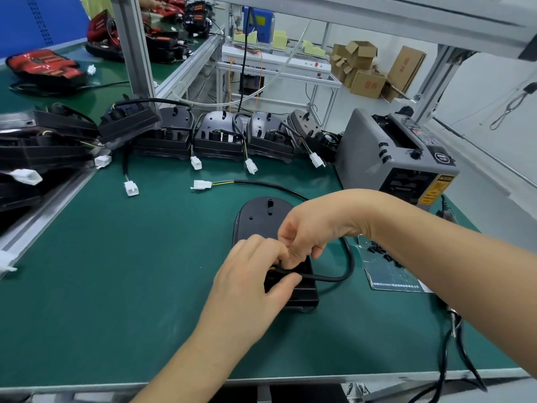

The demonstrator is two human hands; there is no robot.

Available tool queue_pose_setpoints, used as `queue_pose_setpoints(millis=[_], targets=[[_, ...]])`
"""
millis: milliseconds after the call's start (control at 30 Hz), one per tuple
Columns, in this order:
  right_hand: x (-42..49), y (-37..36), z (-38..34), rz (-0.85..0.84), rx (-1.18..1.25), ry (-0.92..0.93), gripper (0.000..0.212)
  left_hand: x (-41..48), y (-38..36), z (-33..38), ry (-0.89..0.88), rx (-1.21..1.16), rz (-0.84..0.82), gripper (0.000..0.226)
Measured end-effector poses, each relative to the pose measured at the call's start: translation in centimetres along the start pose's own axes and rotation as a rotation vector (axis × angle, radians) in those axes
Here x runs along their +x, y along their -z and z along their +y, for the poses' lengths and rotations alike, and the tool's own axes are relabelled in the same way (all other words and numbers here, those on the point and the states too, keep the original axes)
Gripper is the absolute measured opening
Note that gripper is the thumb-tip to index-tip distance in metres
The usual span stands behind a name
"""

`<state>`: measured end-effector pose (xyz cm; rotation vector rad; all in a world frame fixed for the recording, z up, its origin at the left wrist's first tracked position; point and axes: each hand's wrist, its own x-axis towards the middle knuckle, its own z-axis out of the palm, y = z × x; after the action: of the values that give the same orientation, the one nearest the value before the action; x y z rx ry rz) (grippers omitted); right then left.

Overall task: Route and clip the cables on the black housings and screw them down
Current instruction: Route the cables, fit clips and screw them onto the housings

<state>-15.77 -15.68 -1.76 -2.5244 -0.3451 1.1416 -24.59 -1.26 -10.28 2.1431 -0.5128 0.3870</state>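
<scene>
Head view: the left hand point(250, 286) pinches the cable point(325, 277) at the near end of the housing point(258, 216). Its thumb lies along the cable's underside and its fingers curl over from above. The right hand point(308, 237) comes in from the housing's right with the wrist bent. Its fingers are curled tight and their tips press down on the same stretch of cable, touching the left fingertips. Just what lies between those tips is hidden. Both hands sit over the housing's near half and cover most of it.

The housing lies flat on the green mat point(116, 286). Its rounded far end is bare, with a small post standing up from it. The cable leaves the hands to the housing's right, bends in a loop and passes behind the right wrist. From there it runs past the housing's far end to the left and ends in a white connector point(202, 184) lying on the mat.

Right of the housing, just beside the loop, lies a clear bag point(380, 257) of small black parts, printed along its near edge. Beyond the housing's far end a row of housings point(218, 135) stands along the mat, each with a cable and a white plug hanging forward. Beyond and to the right of the housing, past the right forearm, stands a grey tape dispenser point(392, 158).
</scene>
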Motion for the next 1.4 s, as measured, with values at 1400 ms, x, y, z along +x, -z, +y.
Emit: queue_pose_setpoints(millis=[1400], targets=[[-0.8, -0.5, 0.7, 0.020, 0.031, 0.064, 0.011, -1.1, -0.1, -0.7, -0.285, 0.279, 0.121, 0.010]])
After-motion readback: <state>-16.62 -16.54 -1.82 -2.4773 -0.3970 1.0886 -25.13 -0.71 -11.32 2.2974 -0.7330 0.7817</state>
